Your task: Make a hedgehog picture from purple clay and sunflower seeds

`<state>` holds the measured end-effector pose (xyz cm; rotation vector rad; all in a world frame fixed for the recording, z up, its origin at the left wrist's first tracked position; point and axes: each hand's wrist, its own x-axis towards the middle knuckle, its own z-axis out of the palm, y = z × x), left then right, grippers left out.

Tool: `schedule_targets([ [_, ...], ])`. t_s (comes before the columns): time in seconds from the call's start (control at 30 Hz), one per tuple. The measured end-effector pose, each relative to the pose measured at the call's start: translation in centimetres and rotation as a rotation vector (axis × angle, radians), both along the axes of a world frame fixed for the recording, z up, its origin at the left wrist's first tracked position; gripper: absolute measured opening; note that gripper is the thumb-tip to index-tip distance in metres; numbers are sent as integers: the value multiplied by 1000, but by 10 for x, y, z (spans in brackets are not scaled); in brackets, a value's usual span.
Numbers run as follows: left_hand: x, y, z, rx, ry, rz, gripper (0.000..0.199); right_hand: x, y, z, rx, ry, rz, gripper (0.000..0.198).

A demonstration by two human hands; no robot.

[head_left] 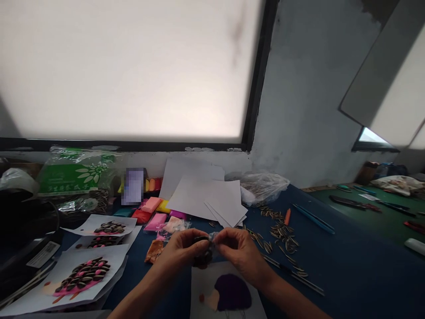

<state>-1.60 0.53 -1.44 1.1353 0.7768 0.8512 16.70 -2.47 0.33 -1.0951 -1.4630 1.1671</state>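
Above a white sheet point(198, 305), my left hand point(184, 246) is closed around a dark brown, clay-like lump point(203, 258) in clear plastic. The fingertips of my right hand point(238, 252) pinch the clear wrapper point(213, 237) at its side. On the sheet below is a flat hedgehog shape with a dark purple body point(233, 292), a peach face point(211, 300) and a small red nose point(201, 297). Thin drawn lines show under the body. Just left of my left hand lies an orange-brown wrapped packet point(154, 251).
Finished-looking seed hedgehog pictures point(83, 277) are stacked at left. Coloured clay packets point(156, 221) and blank paper point(206, 195) lie behind my hands. Rightward are loose sunflower seeds point(284, 237), an orange stick point(287, 216), blue tweezers point(314, 218) and thin metal tools point(307, 282).
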Motion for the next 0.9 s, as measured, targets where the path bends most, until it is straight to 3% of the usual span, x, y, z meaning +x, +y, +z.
schedule_targets([
  [0.23,1,-1,2,35,63,74,46,-3,-5,-1,45,-123,-65,14],
  [0.53,9,-3,1,57,117,59,56,-5,-9,3,136,-221,-73,14],
  [0.9,10,2,-1,4,86,-11,61,0,-6,3,377,-454,-88,13],
])
